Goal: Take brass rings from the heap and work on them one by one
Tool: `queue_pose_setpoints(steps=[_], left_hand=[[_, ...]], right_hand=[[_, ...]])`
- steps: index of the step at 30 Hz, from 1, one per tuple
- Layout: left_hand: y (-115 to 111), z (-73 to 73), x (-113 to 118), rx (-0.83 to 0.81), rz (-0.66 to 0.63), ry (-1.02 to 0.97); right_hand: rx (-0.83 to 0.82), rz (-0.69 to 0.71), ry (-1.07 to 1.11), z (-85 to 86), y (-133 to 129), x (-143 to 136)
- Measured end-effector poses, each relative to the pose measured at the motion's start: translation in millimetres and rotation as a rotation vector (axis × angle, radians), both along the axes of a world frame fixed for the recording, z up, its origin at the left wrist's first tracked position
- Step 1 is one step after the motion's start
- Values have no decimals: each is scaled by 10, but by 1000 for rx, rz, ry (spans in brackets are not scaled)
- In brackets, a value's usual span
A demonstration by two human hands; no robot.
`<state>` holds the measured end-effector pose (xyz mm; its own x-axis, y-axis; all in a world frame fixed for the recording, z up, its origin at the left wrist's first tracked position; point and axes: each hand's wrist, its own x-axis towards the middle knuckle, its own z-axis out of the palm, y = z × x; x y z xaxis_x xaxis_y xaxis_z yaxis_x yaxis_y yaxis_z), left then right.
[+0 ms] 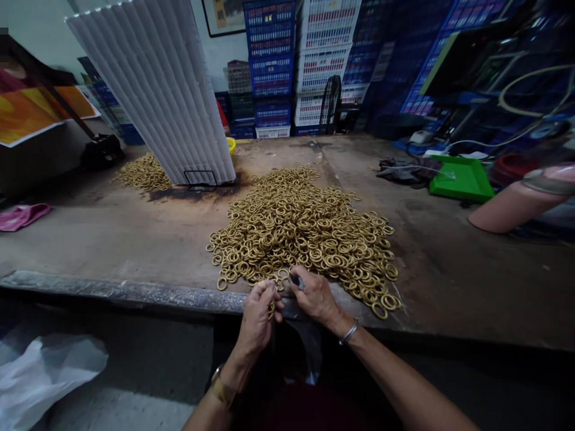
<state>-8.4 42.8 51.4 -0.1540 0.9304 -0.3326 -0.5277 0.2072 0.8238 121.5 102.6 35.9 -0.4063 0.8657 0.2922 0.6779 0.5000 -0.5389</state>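
A large heap of brass-coloured rings (305,227) spreads over the table in front of me. At the table's front edge, my left hand (258,317) is closed on a brass ring (271,309); whether it holds more than one is hidden by the fingers. Just to its right, my right hand (318,299) is closed around a small dark grey tool (296,280), whose kind I cannot make out. Loose rings of the heap lie right beyond both hands.
Behind the heap, a tall white corrugated panel (162,90) stands in a black wire holder (200,178). A second ring pile (142,172) lies left of it. At right are a green tray (462,178) and a pink bottle (521,200). Stacked crates (272,78) line the back.
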Motion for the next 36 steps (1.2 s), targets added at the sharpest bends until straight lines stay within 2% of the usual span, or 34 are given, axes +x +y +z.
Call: queue_pose_setpoints(steps=[3,5,9,14,16,19,23,27,32,34,36], left_hand=[[26,-3,41,9,-69,103],[34,-18,52,2,-108,159],[27,-51,51,29,-89,351],[13,-39,44,141,-56,571],[15,-25,41,173,-53,619],[21,-9,35,204,-68,657],[16,13,35,175,-134,600],[-7,25,38,44,-233,362],[-23,24,32,39,-201,105],[-20,20,29,48,-179,75],[-16,6,26,63,-171,88]], right_hand=[[13,60,102,28,-67,19],[-39,55,174,52,-90,-1],[-290,-8,347,81,-95,-51],[-595,-7,524,53,-81,-61],[-666,-11,558,51,-73,-58],[-670,-21,539,86,-57,-59],[-616,-42,491,161,-50,-74],[-602,-56,489,182,-63,-95],[-652,-48,566,107,-47,-86],[-560,-74,506,81,-48,-58],[-405,-34,387,78,-71,-24]])
